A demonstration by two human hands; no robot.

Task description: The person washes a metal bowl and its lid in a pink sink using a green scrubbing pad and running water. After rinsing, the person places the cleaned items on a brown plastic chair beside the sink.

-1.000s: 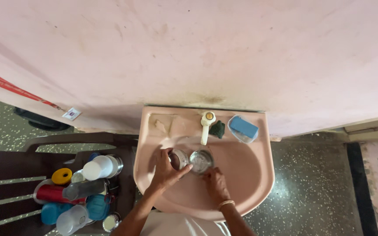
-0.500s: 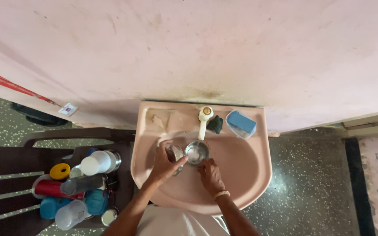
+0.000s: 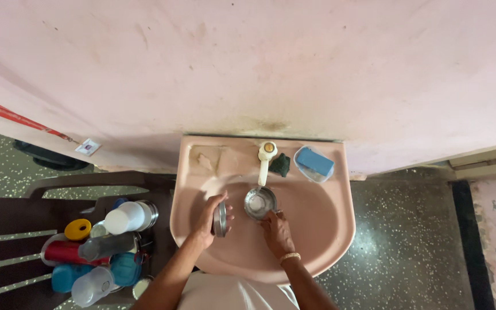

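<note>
My left hand (image 3: 209, 219) grips a round steel lid (image 3: 220, 219) on edge inside the pink wash basin (image 3: 328, 229). A small steel container (image 3: 259, 202) sits under the white tap (image 3: 265, 159), with water or foam inside it. My right hand (image 3: 276, 231) holds that container by its near rim. Both hands are low in the bowl of the basin, side by side.
A dark green scrubber (image 3: 281, 165) and a blue soap dish (image 3: 313, 163) rest on the basin's back ledge. To the left, a dark brown plastic chair (image 3: 41, 189) holds several bottles, cups and lids (image 3: 104, 247). Speckled floor lies at the right; a pink wall is behind.
The lid in my left hand has turned up on edge and moved apart from the container. The container now sits right under the tap. The view has shifted slightly.
</note>
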